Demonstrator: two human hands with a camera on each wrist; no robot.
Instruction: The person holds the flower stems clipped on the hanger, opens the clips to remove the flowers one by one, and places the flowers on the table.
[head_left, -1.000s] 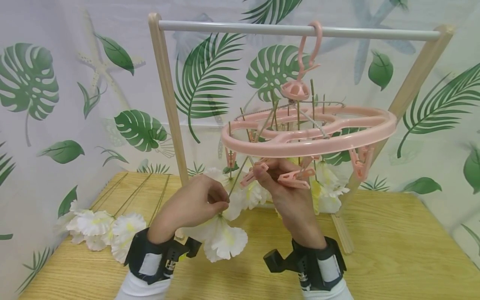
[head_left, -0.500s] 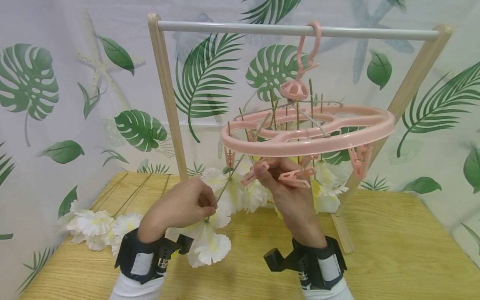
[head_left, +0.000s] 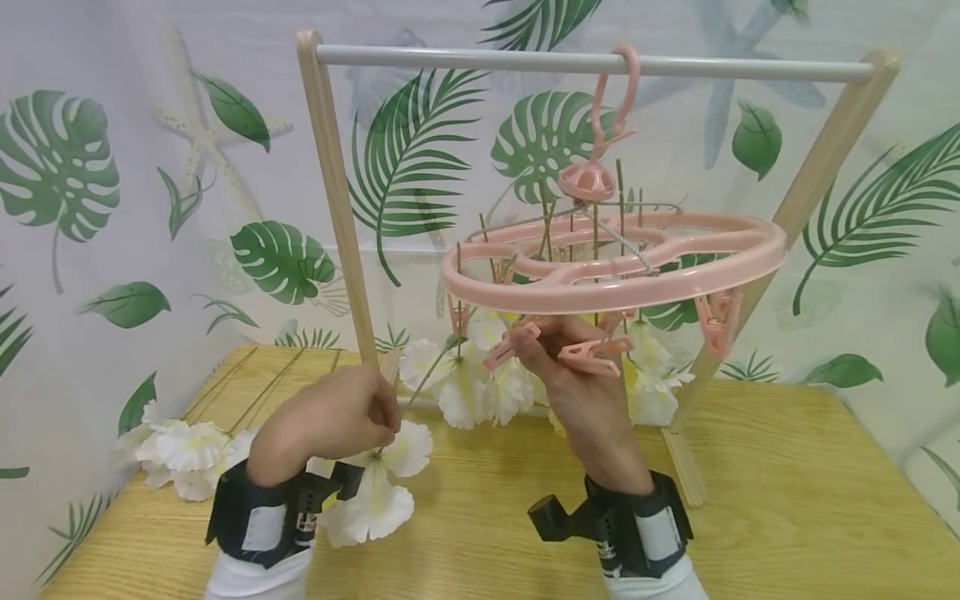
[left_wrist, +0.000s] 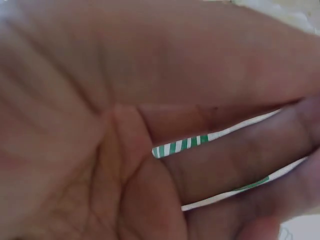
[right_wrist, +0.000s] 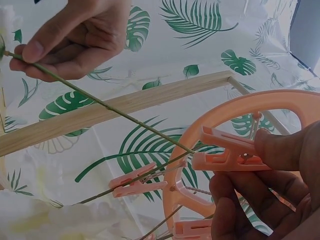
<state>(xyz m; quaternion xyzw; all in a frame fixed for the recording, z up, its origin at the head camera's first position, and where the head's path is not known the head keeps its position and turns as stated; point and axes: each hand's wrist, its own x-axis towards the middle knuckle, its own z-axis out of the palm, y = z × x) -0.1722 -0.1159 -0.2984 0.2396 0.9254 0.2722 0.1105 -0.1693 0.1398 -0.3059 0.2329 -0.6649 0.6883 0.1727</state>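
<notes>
A white artificial flower (head_left: 375, 504) hangs head-down from my left hand (head_left: 326, 425), which pinches its thin green stem (right_wrist: 122, 116) close to the bloom. With thumb and fingers, my right hand (head_left: 588, 408) holds a pink clothespin (right_wrist: 227, 156) under the rim of the round pink hanger (head_left: 615, 296). In the right wrist view the free stem tip lies at the mouth of this clothespin; whether it touches cannot be told. A second clothespin (head_left: 596, 358) dangles against the right hand. The left wrist view is filled by the palm and fingers, with the stem hidden.
The hanger hooks over the rail (head_left: 465, 57) of a wooden stand (head_left: 337, 200). Several white flowers (head_left: 461, 387) hang from its clips, stems poking up through the ring. More flowers (head_left: 187, 454) lie on the wooden table (head_left: 780, 483) at left. A leaf-print cloth (head_left: 195, 317) stands behind.
My left hand has moved left and slightly down, taking the flower along and drawing its stem away from the hanger ring. The right hand keeps its place on the clothespin.
</notes>
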